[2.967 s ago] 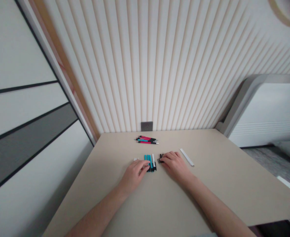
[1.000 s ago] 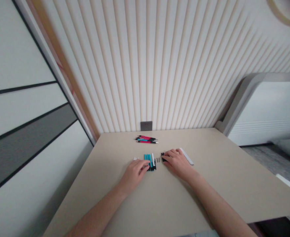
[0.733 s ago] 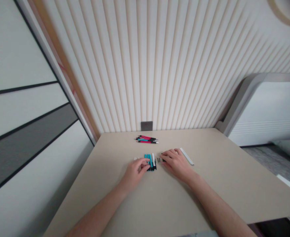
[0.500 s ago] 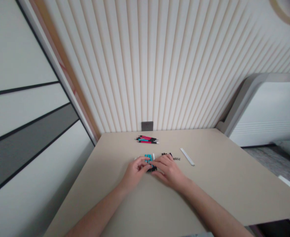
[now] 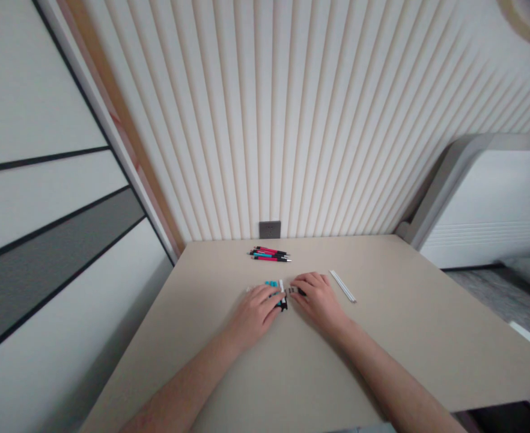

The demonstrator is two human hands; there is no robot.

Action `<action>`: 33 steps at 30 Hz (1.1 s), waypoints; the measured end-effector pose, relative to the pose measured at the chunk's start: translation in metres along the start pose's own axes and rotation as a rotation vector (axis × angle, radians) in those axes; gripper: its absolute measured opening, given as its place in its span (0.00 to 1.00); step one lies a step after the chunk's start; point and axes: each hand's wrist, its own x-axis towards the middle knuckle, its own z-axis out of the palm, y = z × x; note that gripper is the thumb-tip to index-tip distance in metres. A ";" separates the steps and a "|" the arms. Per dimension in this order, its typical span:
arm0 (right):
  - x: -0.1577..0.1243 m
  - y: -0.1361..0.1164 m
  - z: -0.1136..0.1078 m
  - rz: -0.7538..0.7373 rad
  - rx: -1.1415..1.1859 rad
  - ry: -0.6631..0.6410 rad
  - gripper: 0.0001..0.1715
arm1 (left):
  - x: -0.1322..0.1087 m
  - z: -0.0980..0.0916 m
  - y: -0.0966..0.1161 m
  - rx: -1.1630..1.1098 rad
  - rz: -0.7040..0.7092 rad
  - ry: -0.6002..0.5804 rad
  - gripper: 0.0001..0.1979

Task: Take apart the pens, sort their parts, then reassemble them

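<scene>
A row of teal, white and black pen barrels (image 5: pixel 279 294) lies on the beige table (image 5: pixel 409 325), mostly hidden under my left hand (image 5: pixel 255 313). Its fingers rest over the teal barrels, and I cannot tell whether they grip one. Just to the right, my right hand (image 5: pixel 316 299) has its fingertips at small black pen parts (image 5: pixel 295 291). Whether it holds any is hidden. A bundle of red, teal and black pens (image 5: pixel 268 255) lies farther back, and several thin white sticks (image 5: pixel 342 285) lie to the right of my right hand.
A dark grey wall socket (image 5: pixel 270 229) sits just above the table's back edge, against a ribbed cream wall. A white radiator-like unit (image 5: pixel 485 207) stands beyond the right corner. The table's left edge meets a panelled cabinet (image 5: pixel 53 120).
My right hand has drawn back rightward off the pen row, toward the small black parts. My left hand has shifted right, covering more of the teal barrels.
</scene>
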 end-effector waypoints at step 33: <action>0.000 -0.003 0.010 -0.029 -0.068 -0.095 0.10 | 0.002 0.017 -0.007 0.259 0.113 -0.111 0.08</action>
